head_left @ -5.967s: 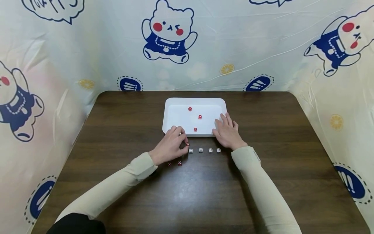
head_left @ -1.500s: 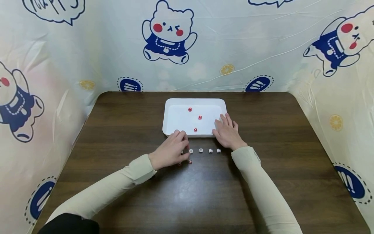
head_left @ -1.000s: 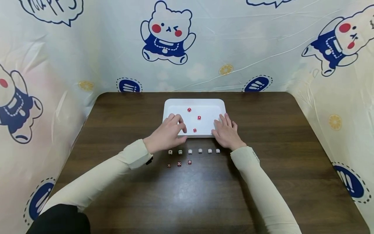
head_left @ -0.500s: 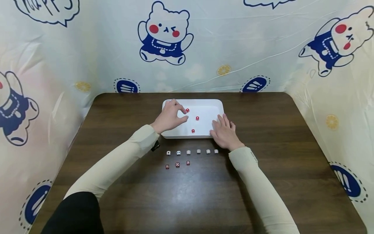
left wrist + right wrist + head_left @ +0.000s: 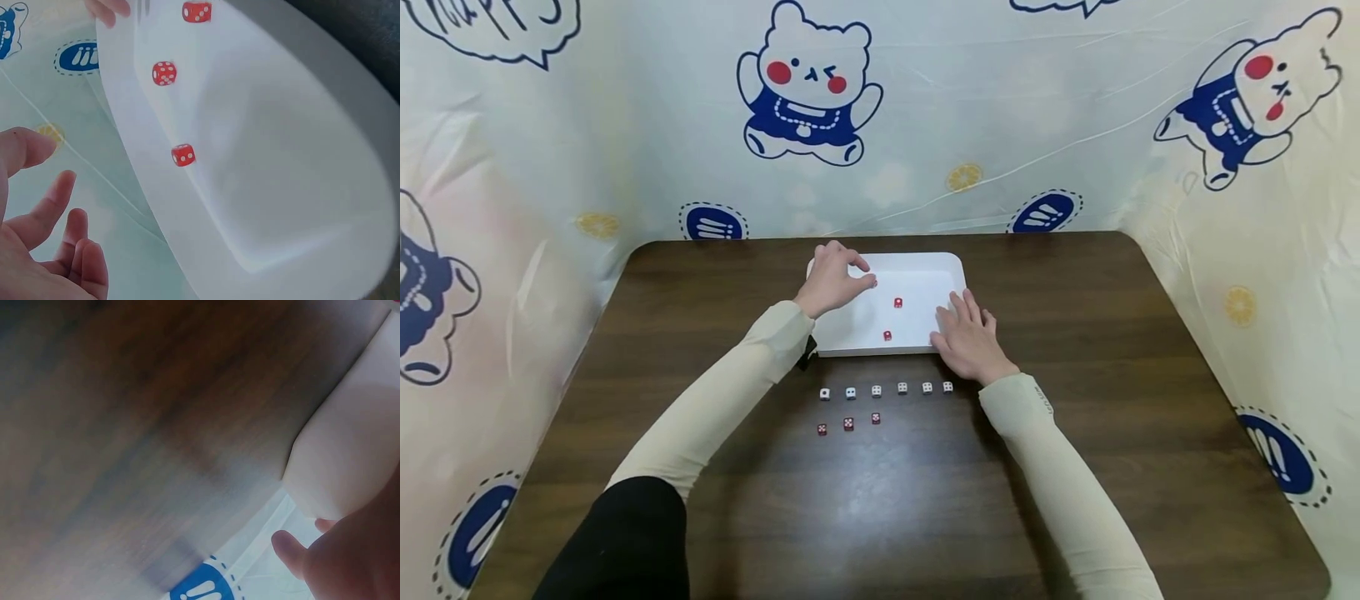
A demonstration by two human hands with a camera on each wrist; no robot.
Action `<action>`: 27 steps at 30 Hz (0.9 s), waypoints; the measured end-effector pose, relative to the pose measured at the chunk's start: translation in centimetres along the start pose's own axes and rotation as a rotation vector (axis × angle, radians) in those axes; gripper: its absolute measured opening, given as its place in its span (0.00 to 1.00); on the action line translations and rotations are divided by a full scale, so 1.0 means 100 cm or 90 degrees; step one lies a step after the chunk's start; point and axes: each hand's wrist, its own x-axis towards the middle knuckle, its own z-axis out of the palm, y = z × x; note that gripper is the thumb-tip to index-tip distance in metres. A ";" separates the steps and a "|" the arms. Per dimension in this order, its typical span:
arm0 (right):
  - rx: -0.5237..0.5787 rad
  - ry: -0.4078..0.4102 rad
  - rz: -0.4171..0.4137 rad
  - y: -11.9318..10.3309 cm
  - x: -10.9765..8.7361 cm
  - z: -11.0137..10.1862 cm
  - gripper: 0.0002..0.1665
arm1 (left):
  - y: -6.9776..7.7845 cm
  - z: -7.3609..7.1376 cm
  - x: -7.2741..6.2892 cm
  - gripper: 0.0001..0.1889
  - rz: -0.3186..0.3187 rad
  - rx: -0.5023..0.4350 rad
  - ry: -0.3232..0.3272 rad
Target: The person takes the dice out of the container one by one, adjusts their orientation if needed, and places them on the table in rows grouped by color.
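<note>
A white tray [image 5: 850, 340] near the table's back holds three red dice. One red die [image 5: 898, 302] is mid-tray, another red die [image 5: 887, 336] by the front wall. The back red die [image 5: 184, 155] shows fully in the left wrist view; in the head view my left thumb mostly covers it. My left hand [image 5: 833, 279] hovers over the tray's back left, thumb and index finger apart around that die, holding nothing. My right hand [image 5: 968, 340] rests with spread fingers on the tray's right edge.
Several white dice [image 5: 876, 391] form a row on the brown table [image 5: 1000, 500] in front of the tray. Three dark red dice [image 5: 848, 424] make a second row nearer the front. A printed curtain [image 5: 925, 100] hangs behind and at the sides.
My left hand placed a dark red die in the front row, left the dice rows and reached to the tray's back red die. My right hand stayed on the tray edge. The view shifted slightly.
</note>
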 end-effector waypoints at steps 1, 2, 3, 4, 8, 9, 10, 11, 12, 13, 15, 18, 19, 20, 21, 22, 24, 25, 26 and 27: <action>0.000 0.000 0.001 0.000 0.000 0.000 0.35 | 0.000 0.000 0.002 0.17 -0.001 0.000 0.000; 0.001 0.000 0.000 0.000 0.000 0.000 0.35 | 0.000 0.000 0.004 0.17 -0.004 -0.001 0.001; 0.000 0.000 0.001 0.000 0.000 0.000 0.34 | 0.001 0.001 0.007 0.16 -0.007 0.001 0.003; 0.001 -0.001 0.000 0.000 0.000 0.000 0.35 | 0.001 0.001 0.009 0.16 -0.010 0.000 0.005; -0.001 0.000 -0.001 -0.001 0.000 0.000 0.34 | 0.000 0.003 0.018 0.16 -0.023 0.000 0.016; -0.001 0.000 0.000 -0.001 0.000 0.000 0.34 | 0.000 0.004 0.020 0.16 -0.025 0.002 0.017; -0.001 0.001 -0.001 -0.001 0.000 0.000 0.34 | -0.001 0.005 0.022 0.16 -0.027 0.005 0.017; -0.002 0.002 0.000 0.000 0.000 0.000 0.34 | -0.001 0.005 0.024 0.16 -0.029 0.010 0.017; -0.003 0.001 0.001 0.000 0.001 0.000 0.34 | -0.002 0.007 0.026 0.16 -0.031 0.017 0.017; -0.004 0.001 0.001 0.000 0.001 0.000 0.34 | -0.003 0.007 0.028 0.16 -0.034 0.024 0.016; -0.001 0.001 -0.002 0.000 0.001 0.001 0.34 | -0.006 0.009 0.031 0.16 -0.040 0.044 0.013; -0.003 0.001 -0.003 0.000 0.002 0.002 0.34 | -0.009 0.010 0.036 0.16 -0.046 0.076 -0.003; -0.004 0.001 -0.004 0.000 0.002 0.003 0.35 | -0.010 0.010 0.038 0.16 -0.046 0.086 -0.009; -0.005 0.001 -0.003 0.000 0.002 0.003 0.34 | -0.012 0.009 0.040 0.16 -0.044 0.096 -0.014; -0.007 0.001 -0.002 0.000 0.002 0.003 0.34 | -0.012 0.009 0.042 0.16 -0.041 0.103 -0.020; -0.009 0.002 -0.001 0.000 0.002 0.002 0.34 | -0.014 0.009 0.044 0.16 -0.037 0.111 -0.025; -0.011 0.002 0.000 0.001 0.002 0.002 0.34 | -0.016 0.010 0.047 0.16 -0.031 0.125 -0.032; -0.012 0.002 0.002 0.001 0.002 0.002 0.34 | -0.017 0.011 0.049 0.15 -0.029 0.129 -0.035; -0.012 0.002 0.003 0.001 0.002 0.002 0.34 | -0.017 0.011 0.050 0.15 -0.026 0.134 -0.039; -0.012 0.002 0.003 0.002 0.002 0.002 0.34 | -0.018 0.012 0.051 0.15 -0.024 0.138 -0.045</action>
